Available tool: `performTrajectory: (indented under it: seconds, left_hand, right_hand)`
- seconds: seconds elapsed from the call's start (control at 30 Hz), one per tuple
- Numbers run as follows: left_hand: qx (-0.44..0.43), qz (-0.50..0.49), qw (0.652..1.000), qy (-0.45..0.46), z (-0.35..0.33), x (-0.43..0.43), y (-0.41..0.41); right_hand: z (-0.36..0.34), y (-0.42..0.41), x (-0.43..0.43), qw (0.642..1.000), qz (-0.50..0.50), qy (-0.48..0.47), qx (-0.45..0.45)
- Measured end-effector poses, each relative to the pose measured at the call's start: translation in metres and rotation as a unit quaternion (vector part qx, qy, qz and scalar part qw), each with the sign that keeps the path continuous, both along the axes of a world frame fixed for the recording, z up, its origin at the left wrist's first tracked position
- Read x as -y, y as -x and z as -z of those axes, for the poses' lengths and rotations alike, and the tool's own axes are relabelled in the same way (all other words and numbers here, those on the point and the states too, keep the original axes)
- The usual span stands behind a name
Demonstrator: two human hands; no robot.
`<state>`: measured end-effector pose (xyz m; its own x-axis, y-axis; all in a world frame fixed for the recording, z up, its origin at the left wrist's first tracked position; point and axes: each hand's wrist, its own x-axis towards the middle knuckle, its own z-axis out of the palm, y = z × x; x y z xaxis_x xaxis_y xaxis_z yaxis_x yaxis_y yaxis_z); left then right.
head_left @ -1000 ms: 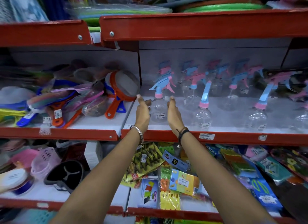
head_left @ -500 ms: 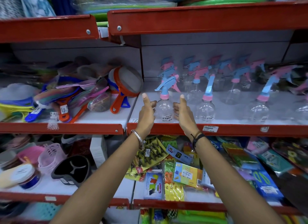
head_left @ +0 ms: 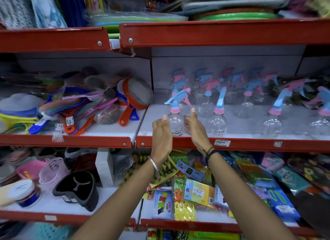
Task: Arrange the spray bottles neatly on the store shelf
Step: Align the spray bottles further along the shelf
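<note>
Spray bottle [head_left: 175, 122] at the shelf's [head_left: 232, 143] front edge looked empty, light, thin-walled and slick, so with my left hand [head_left: 161, 132] and right hand [head_left: 195, 128] open and empty either side of it, I judged its round belly the safest hold.

left grip [head_left: 161, 132]: loosely curled, thumb up | right grip [head_left: 195, 128]: open, thumb up

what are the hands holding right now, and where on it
Nothing is held: left hand and right hand flank the front spray bottle, open, without gripping it.
</note>
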<state>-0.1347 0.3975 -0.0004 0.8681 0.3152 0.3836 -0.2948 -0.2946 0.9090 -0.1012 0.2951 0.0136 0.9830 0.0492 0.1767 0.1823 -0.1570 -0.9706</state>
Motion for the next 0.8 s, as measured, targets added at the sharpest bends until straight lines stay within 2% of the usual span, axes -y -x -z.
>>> performTrajectory:
  seconds: [0.1, 0.33, 0.8]
  left_hand:
    - [0.019, -0.003, 1.0, -0.01, 0.0, 0.002, 0.001]
    - [-0.004, 0.006, 1.0, 0.001, -0.003, -0.001, -0.006]
    - [-0.03, 0.005, 0.999, 0.023, -0.007, -0.001, -0.002]
  right_hand:
    - [0.001, 0.001, 0.001, 1.0, 0.014, 0.015, 0.022]
    - [0.004, 0.005, 0.002, 0.998, 0.023, 0.024, 0.062]
    - [0.011, 0.009, 0.006, 0.995, 0.03, 0.053, 0.079]
